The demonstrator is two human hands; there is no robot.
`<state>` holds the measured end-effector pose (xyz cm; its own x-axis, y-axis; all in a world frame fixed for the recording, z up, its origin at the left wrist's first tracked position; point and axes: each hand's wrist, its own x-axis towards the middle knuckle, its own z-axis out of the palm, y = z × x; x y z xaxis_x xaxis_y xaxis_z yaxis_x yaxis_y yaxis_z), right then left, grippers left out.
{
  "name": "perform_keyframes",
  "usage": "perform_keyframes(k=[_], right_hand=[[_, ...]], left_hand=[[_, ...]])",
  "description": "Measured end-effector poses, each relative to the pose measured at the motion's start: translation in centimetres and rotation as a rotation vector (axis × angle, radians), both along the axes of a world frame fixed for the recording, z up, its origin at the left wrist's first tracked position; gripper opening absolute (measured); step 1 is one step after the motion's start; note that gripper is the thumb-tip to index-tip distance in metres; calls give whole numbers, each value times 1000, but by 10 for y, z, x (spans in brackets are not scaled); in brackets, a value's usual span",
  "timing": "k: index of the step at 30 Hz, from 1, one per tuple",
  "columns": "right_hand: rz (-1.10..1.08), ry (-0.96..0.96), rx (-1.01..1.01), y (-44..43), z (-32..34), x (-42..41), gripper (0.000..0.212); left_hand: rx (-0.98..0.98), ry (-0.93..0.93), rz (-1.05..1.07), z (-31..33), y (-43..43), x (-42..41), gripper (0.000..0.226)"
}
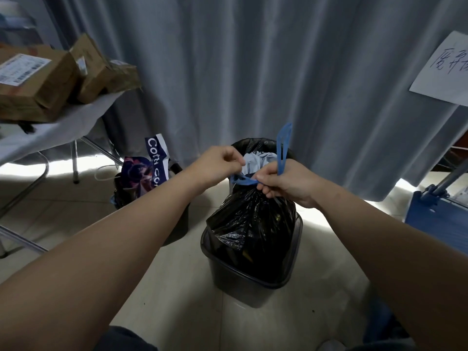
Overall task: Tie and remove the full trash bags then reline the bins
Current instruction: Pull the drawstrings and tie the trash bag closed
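A full black trash bag stands in a dark grey bin on the floor at centre. Its neck is gathered and a blue drawstring runs across it. My left hand pinches the left end of the drawstring. My right hand grips the bag's neck and the other drawstring loop, which sticks upward. Behind it, a second black-lined bin holds light blue waste. A third bin to the left is stuffed with a printed paper bag.
A folding table with several cardboard parcels stands at the left. A grey curtain hangs behind the bins. A blue cart is at the right, with a handwritten paper sign above it. Pale floor tiles lie in front.
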<state>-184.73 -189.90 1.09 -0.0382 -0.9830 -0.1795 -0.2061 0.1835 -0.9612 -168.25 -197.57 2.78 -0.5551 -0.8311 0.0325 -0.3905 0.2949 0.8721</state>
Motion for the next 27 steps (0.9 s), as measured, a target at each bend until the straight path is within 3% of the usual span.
perform_keyframes(k=[5,8,11,15,22,27], right_hand=[[105,94,-38,3,5,2,10],[142,151,-62,3,8,4,12],[141,156,-93,4,9,4,15],[127,140,-126,5,9,0,14],[48,275,-198,3,8,-3,20],[25,-63,-71,8,7,-9,16]], left_hand=[[-57,-122,-257,-4,5,1,20],[-33,-215,-369,-12,8,1,11],[-54,-142,-339,-20,7,1,11],[67,-8,-302,-26,9,0,12],[67,29,-224,-24,2,1,6],[-53,62,-151,-20,4,-1,16]])
